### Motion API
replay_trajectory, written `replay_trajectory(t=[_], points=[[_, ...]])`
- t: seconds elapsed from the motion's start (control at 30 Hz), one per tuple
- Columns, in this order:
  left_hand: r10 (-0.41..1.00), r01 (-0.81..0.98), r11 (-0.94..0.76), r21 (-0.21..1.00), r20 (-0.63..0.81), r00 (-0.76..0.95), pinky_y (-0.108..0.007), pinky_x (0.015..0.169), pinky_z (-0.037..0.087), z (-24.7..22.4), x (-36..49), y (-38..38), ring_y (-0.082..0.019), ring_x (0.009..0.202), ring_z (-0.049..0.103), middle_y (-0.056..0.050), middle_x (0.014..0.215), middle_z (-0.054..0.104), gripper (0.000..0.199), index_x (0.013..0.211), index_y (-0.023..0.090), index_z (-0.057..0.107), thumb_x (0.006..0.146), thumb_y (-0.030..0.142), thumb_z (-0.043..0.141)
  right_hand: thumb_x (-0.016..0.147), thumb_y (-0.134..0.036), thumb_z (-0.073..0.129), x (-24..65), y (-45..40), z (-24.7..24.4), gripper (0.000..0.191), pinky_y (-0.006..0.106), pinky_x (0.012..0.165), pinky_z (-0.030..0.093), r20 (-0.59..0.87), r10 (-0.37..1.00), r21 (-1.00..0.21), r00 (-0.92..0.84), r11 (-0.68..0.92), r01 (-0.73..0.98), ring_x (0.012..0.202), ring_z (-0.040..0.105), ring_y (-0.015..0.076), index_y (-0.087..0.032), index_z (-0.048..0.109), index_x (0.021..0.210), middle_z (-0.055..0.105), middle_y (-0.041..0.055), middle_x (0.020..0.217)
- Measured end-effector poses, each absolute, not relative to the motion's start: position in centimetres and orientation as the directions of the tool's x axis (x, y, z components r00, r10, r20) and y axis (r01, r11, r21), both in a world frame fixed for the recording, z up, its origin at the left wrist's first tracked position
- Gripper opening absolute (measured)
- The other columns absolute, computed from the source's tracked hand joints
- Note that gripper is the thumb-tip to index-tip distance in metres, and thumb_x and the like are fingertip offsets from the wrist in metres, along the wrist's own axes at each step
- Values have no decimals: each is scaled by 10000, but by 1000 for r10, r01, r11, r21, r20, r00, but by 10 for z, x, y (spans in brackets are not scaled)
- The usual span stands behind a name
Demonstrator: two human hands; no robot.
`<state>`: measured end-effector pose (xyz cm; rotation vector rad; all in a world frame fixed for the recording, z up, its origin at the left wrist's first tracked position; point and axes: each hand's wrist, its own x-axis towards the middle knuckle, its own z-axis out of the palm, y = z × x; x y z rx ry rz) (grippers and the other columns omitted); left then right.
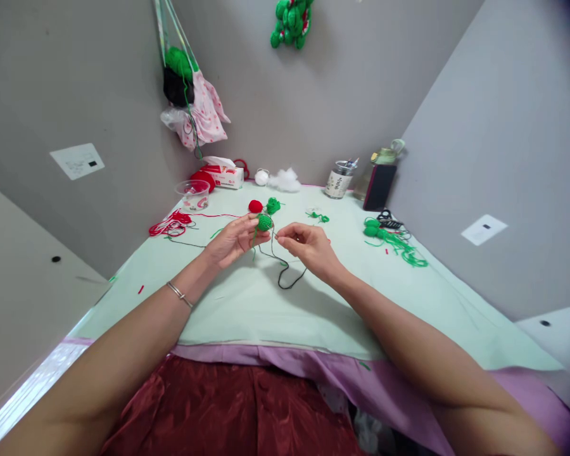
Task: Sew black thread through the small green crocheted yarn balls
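Between the thumb and fingers of my left hand (237, 239) is a small green crocheted ball (265, 222), with a short green tail hanging below it. My right hand (308, 248) is just to the right, its thumb and forefinger pinched at a dark yarn strand (285, 286). Whether a needle is in that pinch is too small to tell. The dark strand runs from beside the ball and loops down onto the pale green tablecloth (266, 316). Behind the ball lie a red ball (255, 206) and a green piece (273, 205).
Red yarn (171, 224) and a clear tub (192, 196) stand left, near a tissue box (228, 176). White stuffing (285, 180), a pen tin (338, 180) and a phone (380, 187) are behind. Green yarn pieces (394, 239) lie right, by black scissors (388, 220).
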<state>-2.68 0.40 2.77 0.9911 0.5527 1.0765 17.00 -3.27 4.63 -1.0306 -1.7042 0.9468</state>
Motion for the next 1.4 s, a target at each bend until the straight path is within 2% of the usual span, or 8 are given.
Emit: replay_trajectory(t=[0.37,0.67,0.83,0.93,1.07,1.3,1.37,1.4], points=[[908,-478,176,861,46,417,-337,922,576,30,-26,1,-147,776,700,-46,907,723,98,874,151,675,806,211,714,799,-373,702,171,-27,41,197,266,562,357,352,898,-894,-266,406,189,595,453,108,-179,681,820,592,-2,690],[875,-481,224,848,42,483,-290,826,594,22,-25,4,-140,746,702,-48,876,718,104,918,139,661,839,199,690,802,-322,713,168,-24,31,138,271,590,399,444,869,-862,-219,481,159,624,491,109,-185,701,811,621,15,770],[866,-470,178,864,89,492,-292,853,581,19,-22,4,-131,773,708,-26,911,711,155,945,150,623,838,219,712,787,-319,704,165,-24,31,162,257,555,426,347,918,-908,-192,380,176,575,511,111,-177,632,812,588,-15,647],[879,-440,109,891,121,462,-315,885,566,17,-20,3,-142,818,713,-22,927,711,201,941,157,602,822,244,739,787,-281,680,164,-25,32,147,264,590,482,325,923,-920,-208,359,157,611,590,129,-189,577,835,621,-10,691],[899,-409,56,911,133,418,-368,936,542,12,-17,3,-140,830,703,2,892,695,262,920,171,571,788,265,778,850,-262,625,164,-27,31,86,275,654,508,440,868,-826,-228,491,275,683,636,140,-207,559,849,652,9,795],[909,-328,57,943,87,408,-368,872,534,7,-15,4,-147,798,679,3,874,654,322,883,173,558,737,296,818,903,-203,566,168,-27,28,94,267,644,423,518,800,-562,-301,584,586,634,578,132,-201,581,810,642,13,742],[911,-304,47,951,84,404,-359,853,529,8,-14,4,-147,799,667,3,857,644,323,870,172,563,721,295,821,876,-199,576,167,-28,32,97,261,628,415,546,788,-565,-284,597,569,633,565,121,-195,591,780,644,24,798],[914,-294,37,955,86,397,-356,841,528,8,-13,4,-144,793,657,5,847,636,322,861,171,564,711,290,822,864,-209,580,168,-29,36,95,257,609,413,550,793,-612,-260,595,521,629,563,116,-194,591,771,645,28,823]])
